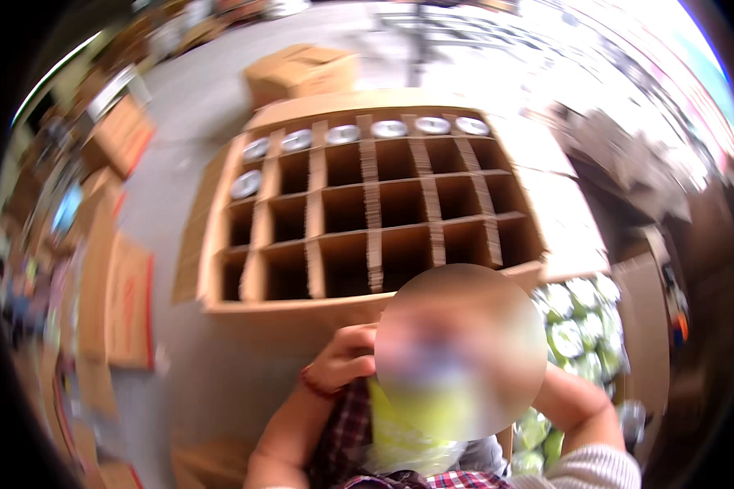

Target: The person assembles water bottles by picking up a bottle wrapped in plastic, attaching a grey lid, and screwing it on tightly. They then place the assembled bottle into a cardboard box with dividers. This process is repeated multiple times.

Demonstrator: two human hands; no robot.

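Note:
My left hand (349, 352), with a red band at its wrist, is in front of the divided cardboard box. Its fingers are curled, and their tips go behind a round blurred patch, so what they hold is hidden. A yellow-green thing in clear plastic (416, 444) is close to it, low in front of me, its upper part blurred. My right forearm (577, 399) comes in from the lower right; the blur hides that hand. The big open carton (302, 306) has cardboard dividers. Silvery round-topped cans (389, 128) fill its far row, and another can (245, 184) stands at the left.
To the right an open box (651, 326) holds several green, plastic-wrapped items with pale tops (567, 339). A closed carton (302, 72) is on the floor beyond. More cardboard boxes (130, 301) line the left side. Crumpled brown paper or cardboard (628, 155) lies at the far right.

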